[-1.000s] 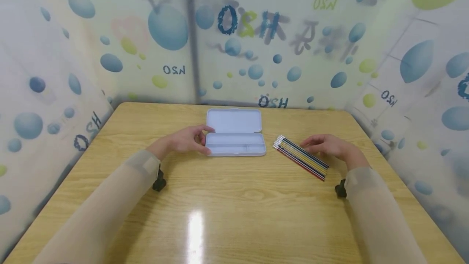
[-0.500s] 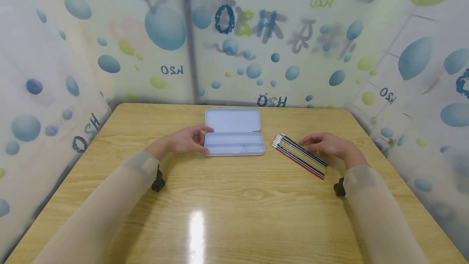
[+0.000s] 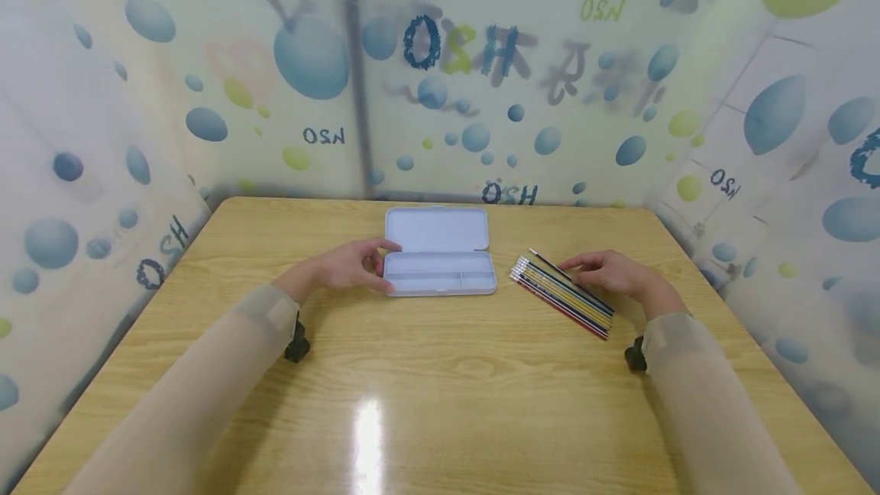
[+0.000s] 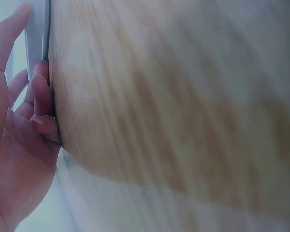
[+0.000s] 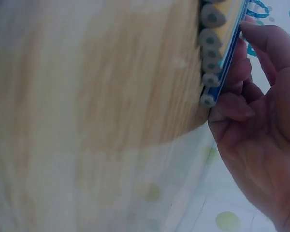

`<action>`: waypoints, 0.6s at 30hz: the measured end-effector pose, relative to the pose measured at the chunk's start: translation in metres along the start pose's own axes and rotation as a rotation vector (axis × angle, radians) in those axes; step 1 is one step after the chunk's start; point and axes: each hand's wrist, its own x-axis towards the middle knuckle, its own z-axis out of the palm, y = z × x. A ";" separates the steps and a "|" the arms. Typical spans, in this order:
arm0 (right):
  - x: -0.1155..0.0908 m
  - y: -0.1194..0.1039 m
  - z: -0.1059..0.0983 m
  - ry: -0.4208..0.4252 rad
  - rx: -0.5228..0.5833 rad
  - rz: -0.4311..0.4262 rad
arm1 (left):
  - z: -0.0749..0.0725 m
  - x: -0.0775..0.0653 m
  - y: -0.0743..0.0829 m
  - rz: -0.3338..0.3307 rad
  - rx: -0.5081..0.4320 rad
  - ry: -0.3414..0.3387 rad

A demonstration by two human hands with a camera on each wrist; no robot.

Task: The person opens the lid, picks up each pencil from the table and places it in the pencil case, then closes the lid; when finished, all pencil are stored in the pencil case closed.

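An open pale pencil case (image 3: 437, 229) lies on the table, its lid folded back and its divided tray toward me. At its left end my left hand (image 3: 346, 264) holds it, thumb at the tray's front corner and forefinger by the hinge. To the right, a row of pencils (image 3: 565, 298) with white eraser ends lies side by side at a slant. My right hand (image 3: 614, 275) pinches the farthest dark pencil (image 3: 543, 260), whose eraser end sticks out beyond the others. In the right wrist view, the thumb touches that blue pencil (image 5: 209, 99); the fingertips behind it are partly hidden.
The wooden table (image 3: 440, 380) reaches to patterned walls (image 3: 467, 151) at the back and both sides. A dark wrist camera (image 3: 297, 344) hangs under the left sleeve, and another dark wrist camera (image 3: 636, 355) under the right.
The farthest pencil has slid up and away from the row at its eraser end, with my right hand shifting slightly along. The left hand and the case stay in place.
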 end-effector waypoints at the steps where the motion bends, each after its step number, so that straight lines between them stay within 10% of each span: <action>1: 0.000 0.000 0.000 0.003 0.001 -0.001 | 0.000 0.000 0.000 -0.002 -0.001 -0.001; 18: 0.003 -0.002 0.000 0.075 -0.122 0.003 | -0.001 -0.002 0.001 0.000 0.009 -0.009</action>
